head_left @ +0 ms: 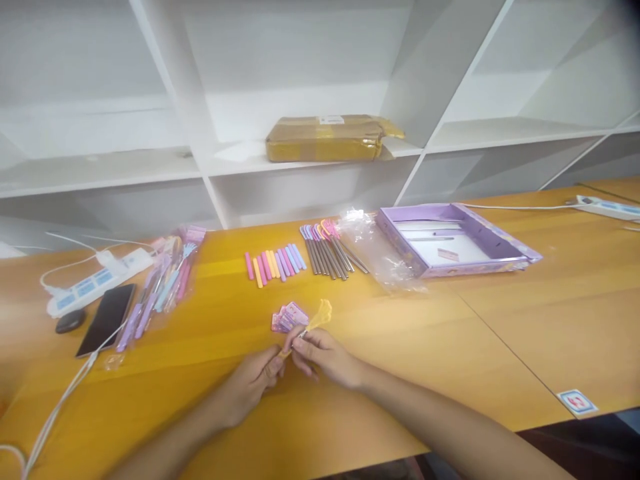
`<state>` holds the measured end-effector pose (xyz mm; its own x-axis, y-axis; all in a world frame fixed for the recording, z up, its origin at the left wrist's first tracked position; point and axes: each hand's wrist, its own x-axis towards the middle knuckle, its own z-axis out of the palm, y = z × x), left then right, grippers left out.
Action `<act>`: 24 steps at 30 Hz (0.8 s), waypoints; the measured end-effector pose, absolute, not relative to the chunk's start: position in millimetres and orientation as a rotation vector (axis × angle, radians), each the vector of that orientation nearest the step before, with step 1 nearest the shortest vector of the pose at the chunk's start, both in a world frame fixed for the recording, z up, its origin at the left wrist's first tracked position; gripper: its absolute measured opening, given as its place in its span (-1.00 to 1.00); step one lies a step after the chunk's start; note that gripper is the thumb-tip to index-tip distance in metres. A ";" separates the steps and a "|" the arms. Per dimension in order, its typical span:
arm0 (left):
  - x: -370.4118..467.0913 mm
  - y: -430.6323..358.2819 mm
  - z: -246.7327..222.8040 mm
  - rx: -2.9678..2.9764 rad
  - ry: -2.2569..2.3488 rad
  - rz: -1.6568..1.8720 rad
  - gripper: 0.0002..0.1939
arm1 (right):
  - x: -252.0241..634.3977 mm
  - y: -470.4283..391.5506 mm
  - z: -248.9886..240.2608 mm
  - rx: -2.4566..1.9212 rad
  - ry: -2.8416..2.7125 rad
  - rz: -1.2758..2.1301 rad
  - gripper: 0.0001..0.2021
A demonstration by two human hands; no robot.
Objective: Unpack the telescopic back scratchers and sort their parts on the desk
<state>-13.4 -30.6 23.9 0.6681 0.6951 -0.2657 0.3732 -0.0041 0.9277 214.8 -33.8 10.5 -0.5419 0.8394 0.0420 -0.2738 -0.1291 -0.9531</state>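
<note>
Over the front middle of the table, both hands are closed on a yellow back scratcher (320,315) with a claw-like head and a short metal shaft. My left hand (255,379) pinches its yellow lower end. Higher up, my right hand (327,355) grips around the shaft, just below the head. Small pink and purple cards (290,316) lie in a pile right behind my fingers. Farther back is a row of coloured grip sleeves (276,264), pink, orange, purple and blue. Several metal rods with coloured claw heads (327,252) lie beside them.
A crumpled clear plastic bag (383,257) touches the purple open box (425,270). To the left are bagged back scratchers (160,287), a phone (107,320), a black mouse (71,321) and a power strip (100,283) with cables. A taped carton (325,140) sits on the shelf.
</note>
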 end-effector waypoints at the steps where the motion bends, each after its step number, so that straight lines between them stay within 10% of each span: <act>1: -13.0 -30.6 25.9 1.682 0.892 0.316 -0.43 | 217.8 -33.8 13.0 -0.652 -1.377 1.856 -0.49; 12: -13.2 -18.6 18.9 2.389 0.958 0.379 -0.59 | 207.9 -53.0 9.3 -1.112 -1.612 1.324 -0.45; 24: -1.5 -59.0 20.6 2.855 1.108 0.091 -0.85 | 205.7 -62.1 12.3 -0.851 -1.550 1.755 -0.38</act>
<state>-1.5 -59.0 20.6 0.7369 0.6754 0.0271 0.6708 -0.7356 0.0942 205.7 -62.1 12.3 -0.5865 0.8080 -0.0559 -0.0447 -0.1012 -0.9939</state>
